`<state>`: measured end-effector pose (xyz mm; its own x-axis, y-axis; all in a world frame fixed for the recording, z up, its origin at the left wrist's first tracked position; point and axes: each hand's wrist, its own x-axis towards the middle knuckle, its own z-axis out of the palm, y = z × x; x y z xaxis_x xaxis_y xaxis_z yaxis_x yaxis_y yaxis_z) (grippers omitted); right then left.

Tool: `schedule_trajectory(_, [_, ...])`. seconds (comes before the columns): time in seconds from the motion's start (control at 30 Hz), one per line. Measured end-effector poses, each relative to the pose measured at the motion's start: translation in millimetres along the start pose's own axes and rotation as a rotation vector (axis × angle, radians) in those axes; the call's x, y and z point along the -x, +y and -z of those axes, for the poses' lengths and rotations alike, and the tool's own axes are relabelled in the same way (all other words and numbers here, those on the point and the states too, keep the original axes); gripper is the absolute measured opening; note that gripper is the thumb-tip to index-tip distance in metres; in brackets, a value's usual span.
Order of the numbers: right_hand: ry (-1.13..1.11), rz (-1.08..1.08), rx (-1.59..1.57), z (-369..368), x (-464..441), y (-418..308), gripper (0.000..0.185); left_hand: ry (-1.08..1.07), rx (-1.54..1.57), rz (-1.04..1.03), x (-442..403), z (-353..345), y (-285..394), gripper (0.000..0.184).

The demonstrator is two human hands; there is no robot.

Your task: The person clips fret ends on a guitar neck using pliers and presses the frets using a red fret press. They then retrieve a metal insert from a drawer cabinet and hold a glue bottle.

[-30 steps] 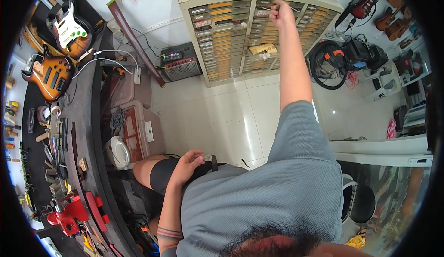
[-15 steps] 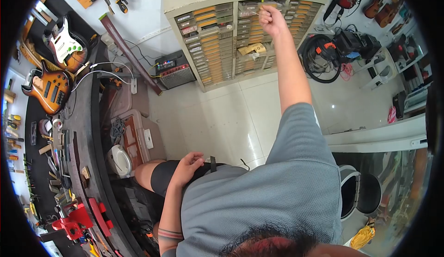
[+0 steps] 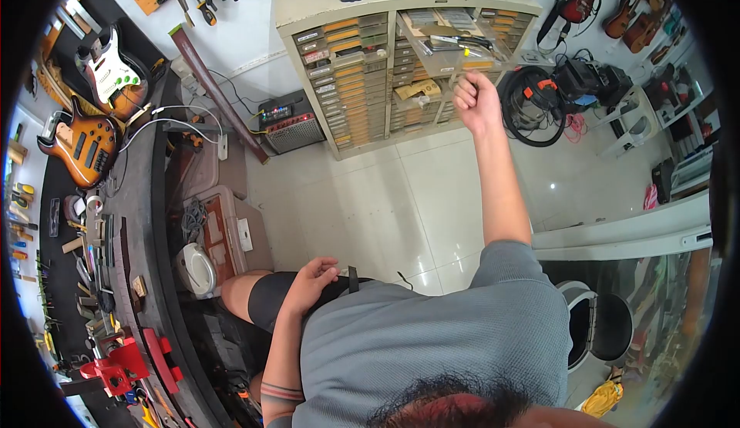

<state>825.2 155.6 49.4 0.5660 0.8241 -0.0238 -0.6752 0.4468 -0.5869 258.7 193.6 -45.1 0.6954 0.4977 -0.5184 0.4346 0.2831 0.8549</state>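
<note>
My right hand [image 3: 476, 103] is stretched forward with its fingers curled closed at the front of a pulled-out drawer [image 3: 443, 66] in a cream metal cabinet. Inside the drawer lie several slim metal tools [image 3: 462, 41], a small yellow item and some flat pieces too small to name. The exact grip on the drawer's front edge is partly hidden by the fingers. Near my lap, my left hand [image 3: 310, 280] hangs with loosely bent fingers and nothing in it, close to a dark strap [image 3: 353, 279] at my waist.
The cabinet [image 3: 339, 0] carries bottles and a black case on top. A workbench [image 3: 146, 220] on the left holds guitars [image 3: 85, 151], hand tools and a red vise [image 3: 119, 366]. A small amplifier [image 3: 293, 127] and a coiled hose [image 3: 532, 108] flank the cabinet on the tiled floor.
My right hand has drawn back from the cabinet, and the drawer has slid out toward me, showing its contents. My left hand stays nearly where it was.
</note>
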Motion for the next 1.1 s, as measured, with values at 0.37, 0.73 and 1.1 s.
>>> schedule_trajectory(0.37, [0.441,0.403,0.919,-23.6,27.0,-47.3,0.028,0.01,0.004,0.019,-5.9,4.3,-1.5,0.036])
schedule_trajectory(0.73, [0.04,0.843,1.922,-95.1,-134.2,-51.8,0.034,0.071,0.005,-0.079,12.8,6.0,-7.4,0.036])
schedule_trajectory(1.1, [0.459,0.647,1.092,-37.8,16.5,89.6,0.075,0.073,0.112,-0.106,23.0,14.5,-16.2,0.036])
